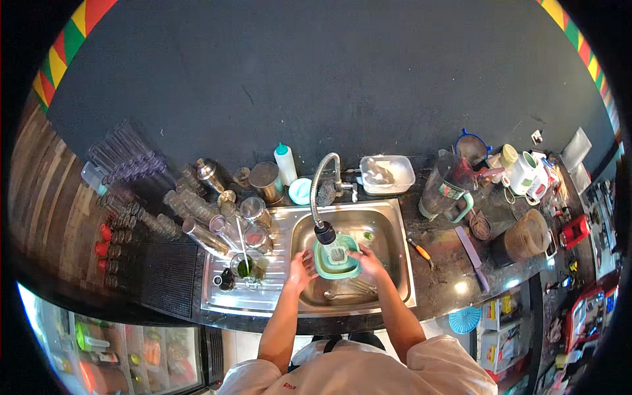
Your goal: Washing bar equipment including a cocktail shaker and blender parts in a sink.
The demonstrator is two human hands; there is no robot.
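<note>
A light green plastic container (327, 268) with rounded corners is under the black spray head (324, 232) of the tap, over the steel sink (297, 236). Something smaller and pale sits inside it; I cannot make out what. My right hand (368, 261) grips the container's right rim, its fingers over the edge. At the left side of the container is my left hand (301, 270), fingers apart and holding nothing. Several spoons or similar metal utensils (355, 287) lie on the sink bottom below the container. A small green scrap (368, 236) lies near the back of the basin.
Glasses, metal cups and a jar (243, 266) with green contents crowd the drainboard (280, 230) at left. Behind the sink stand a white squeeze bottle (285, 164) and a white tub (388, 175). A blender jug (442, 187), an orange-handled knife (419, 250) and a purple knife (471, 255) are at right.
</note>
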